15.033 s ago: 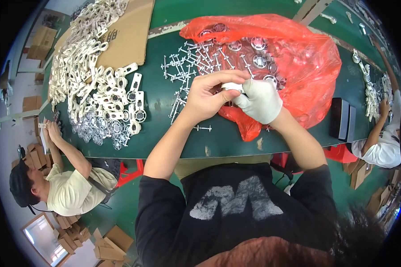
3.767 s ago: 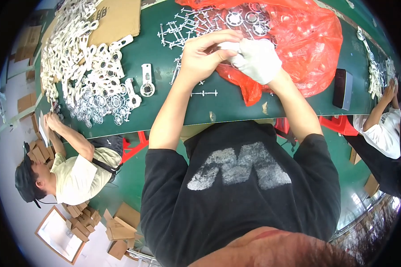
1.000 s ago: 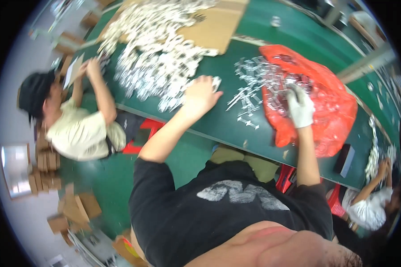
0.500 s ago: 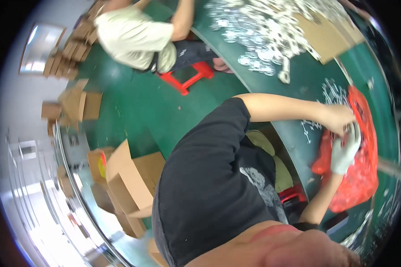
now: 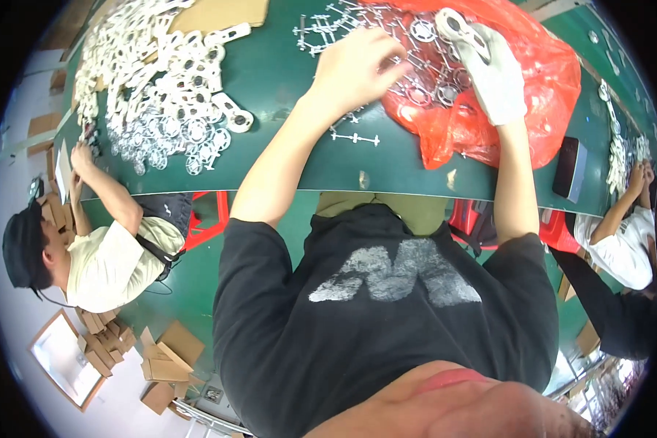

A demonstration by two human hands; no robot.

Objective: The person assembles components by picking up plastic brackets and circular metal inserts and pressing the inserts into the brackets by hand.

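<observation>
My right hand (image 5: 495, 77), in a white glove, grips a white elongated plastic housing (image 5: 454, 24) with a round end. It holds the piece above an open red plastic bag (image 5: 540, 80). Inside the bag lie several spoked rings (image 5: 423, 30), clear or silvery. My bare left hand (image 5: 354, 69) is over the bag's left edge. Its thumb and forefinger are curved and apart, with nothing visible between them. Beside and beyond it are thin grey rods with small crosspieces (image 5: 315, 33); one such rod (image 5: 355, 137) lies apart, nearer me.
A large heap of white housings (image 5: 175, 69) and clear spoked discs (image 5: 153, 139) covers the table's left. Cardboard (image 5: 219, 13) lies behind it. A dark phone-like slab (image 5: 570, 169) rests right of the bag. Co-workers sit at left (image 5: 117, 255) and far right (image 5: 624, 248).
The view has swung round, so the table now lies across the top. A white housing now shows in my right hand. My hands, close together before, are now apart.
</observation>
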